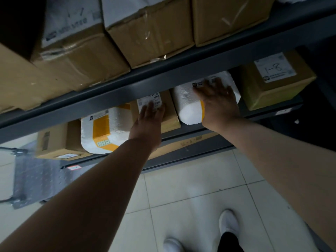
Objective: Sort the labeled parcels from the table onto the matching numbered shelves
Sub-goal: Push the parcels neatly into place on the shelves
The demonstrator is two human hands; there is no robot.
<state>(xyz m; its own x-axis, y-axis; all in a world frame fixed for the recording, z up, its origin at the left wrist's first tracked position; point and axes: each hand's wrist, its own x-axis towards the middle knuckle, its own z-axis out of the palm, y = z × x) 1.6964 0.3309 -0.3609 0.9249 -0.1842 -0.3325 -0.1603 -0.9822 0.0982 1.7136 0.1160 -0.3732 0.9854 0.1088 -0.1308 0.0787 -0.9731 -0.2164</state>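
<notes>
Nearest, two white shoes are seen on the pale tiled floor, below both outstretched forearms. Further on, the left hand is laid flat, fingers extended and slack, on a brown cardboard parcel on the lower shelf; its fingertips touch the parcel's white label, and nothing is gripped. Just left of those fingers a white foam parcel with yellow tape is set, and beyond that a further cardboard box. The right hand is spread, palm down, on top of a white foam parcel which lies on the same shelf, just right of the left hand's fingers; the fingers are splayed and pressed on it rather than curled round it, the tips near its printed label. To the right of those fingers a cardboard box marked "1-8" is placed. Beyond the fingertips the grey shelf beam is seen, and above it a row of large cardboard boxes.
</notes>
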